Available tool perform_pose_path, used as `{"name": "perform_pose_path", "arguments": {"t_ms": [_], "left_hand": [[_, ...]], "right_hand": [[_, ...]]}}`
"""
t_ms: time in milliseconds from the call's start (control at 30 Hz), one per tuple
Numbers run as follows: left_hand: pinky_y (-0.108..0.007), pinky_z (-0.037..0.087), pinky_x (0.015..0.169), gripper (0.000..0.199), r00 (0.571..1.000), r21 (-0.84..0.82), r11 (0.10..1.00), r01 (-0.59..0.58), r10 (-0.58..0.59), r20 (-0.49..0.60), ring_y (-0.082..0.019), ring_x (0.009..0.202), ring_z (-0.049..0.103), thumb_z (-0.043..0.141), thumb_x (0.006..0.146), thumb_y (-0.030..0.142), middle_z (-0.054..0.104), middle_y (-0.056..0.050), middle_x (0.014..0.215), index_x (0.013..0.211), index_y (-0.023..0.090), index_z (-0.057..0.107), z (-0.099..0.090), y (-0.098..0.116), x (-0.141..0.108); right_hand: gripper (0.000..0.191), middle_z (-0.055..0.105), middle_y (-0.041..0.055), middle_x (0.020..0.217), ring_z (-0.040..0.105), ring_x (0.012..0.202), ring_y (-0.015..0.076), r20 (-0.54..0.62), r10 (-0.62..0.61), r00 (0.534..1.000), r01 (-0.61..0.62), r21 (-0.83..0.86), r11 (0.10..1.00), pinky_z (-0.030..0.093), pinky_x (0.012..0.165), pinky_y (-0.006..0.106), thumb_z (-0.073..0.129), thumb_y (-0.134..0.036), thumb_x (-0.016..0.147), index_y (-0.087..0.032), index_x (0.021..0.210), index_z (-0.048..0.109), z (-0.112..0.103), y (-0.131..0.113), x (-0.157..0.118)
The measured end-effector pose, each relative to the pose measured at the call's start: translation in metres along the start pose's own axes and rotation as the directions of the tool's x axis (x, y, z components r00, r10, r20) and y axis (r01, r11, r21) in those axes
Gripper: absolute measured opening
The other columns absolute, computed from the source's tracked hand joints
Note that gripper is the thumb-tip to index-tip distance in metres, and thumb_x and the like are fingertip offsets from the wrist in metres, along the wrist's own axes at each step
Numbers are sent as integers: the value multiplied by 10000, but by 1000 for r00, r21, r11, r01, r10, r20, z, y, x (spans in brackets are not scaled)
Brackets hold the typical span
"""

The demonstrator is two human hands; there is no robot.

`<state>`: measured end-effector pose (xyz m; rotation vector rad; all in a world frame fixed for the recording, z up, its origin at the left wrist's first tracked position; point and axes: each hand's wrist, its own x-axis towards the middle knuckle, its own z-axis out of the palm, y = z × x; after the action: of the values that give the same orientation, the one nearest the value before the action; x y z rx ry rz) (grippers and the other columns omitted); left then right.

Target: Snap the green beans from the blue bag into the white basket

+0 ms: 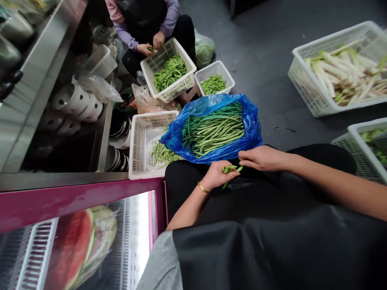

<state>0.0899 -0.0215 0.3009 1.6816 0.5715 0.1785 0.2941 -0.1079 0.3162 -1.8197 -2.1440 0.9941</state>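
- Head view: the left hand held several short green bean pieces, its fingers curled closed around them above the dark apron.
- The right hand was just beside it, its fingers narrow and drawn together at the end of one piece; whether they gripped it, I cannot tell.
- Long green beans lay side by side in an open blue plastic bag, just beyond both hands.
- Left of the bag, a white basket held short beans in its right part, partly covered by the bag.
- On the far side, another person held green pieces in two hands over a larger basket of beans; a smaller basket of beans was just right of that.
- On the right, a white basket of pale stalks was on the dark floor, with another basket of greens nearer.
- At near left, a cut watermelon was beside a white rack.
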Motion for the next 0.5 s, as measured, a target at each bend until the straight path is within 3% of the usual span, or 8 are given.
{"name": "perform_pose_path", "arguments": {"t_ms": [133,233,300,400,433,467,500], "left_hand": [[-255,358,679,129,999,-25,999,26,-26,29,-145,652,483,756,669,306,597,-32,679,662,198,687,-3,3,2],[-249,355,690,128,997,-68,997,26,-30,-65,-144,672,472,752,673,290,575,-29,682,645,200,665,2,6,4],[-243,349,675,160,986,-101,995,11,-28,-162,-126,648,439,717,719,317,545,-12,667,664,191,634,9,6,5],[-238,333,592,242,982,-250,967,44,-88,-167,-93,567,396,687,752,385,490,21,611,709,176,573,18,-1,7],[-235,324,552,274,983,-350,933,85,-135,-123,-83,526,388,691,743,412,472,33,583,727,174,556,20,-5,9],[-231,315,512,307,980,-469,873,133,-186,-70,-75,486,384,698,727,436,455,44,556,738,174,540,20,-10,10],[-227,304,474,336,973,-593,787,171,-231,-26,-72,455,386,703,707,456,441,50,538,735,174,524,18,-15,12]], "right_hand": [[286,572,12,630,501,543,151,65,-76,995,63,176,982,324,537,267,392,-403,900,-222,719,520,4,3,0],[378,492,-6,528,443,485,127,5,-33,999,28,427,904,330,507,259,406,-449,899,-212,608,455,16,-4,4],[412,452,-25,486,429,452,118,-123,154,980,-30,678,735,349,487,252,413,-517,897,-213,621,445,28,-12,11],[427,370,-61,452,399,408,108,-268,469,842,56,907,417,372,463,249,420,-589,878,-221,663,435,40,-18,25],[426,382,-58,465,415,418,110,-284,505,815,74,915,395,383,469,249,431,-598,869,-220,676,450,40,-16,29],[422,414,-50,483,442,438,113,-284,489,825,50,898,438,391,481,249,452,-600,858,-216,685,478,37,-11,32],[417,461,-36,504,473,464,119,-263,423,867,-6,843,537,398,498,250,484,-598,843,-211,692,515,31,-5,36]]}}
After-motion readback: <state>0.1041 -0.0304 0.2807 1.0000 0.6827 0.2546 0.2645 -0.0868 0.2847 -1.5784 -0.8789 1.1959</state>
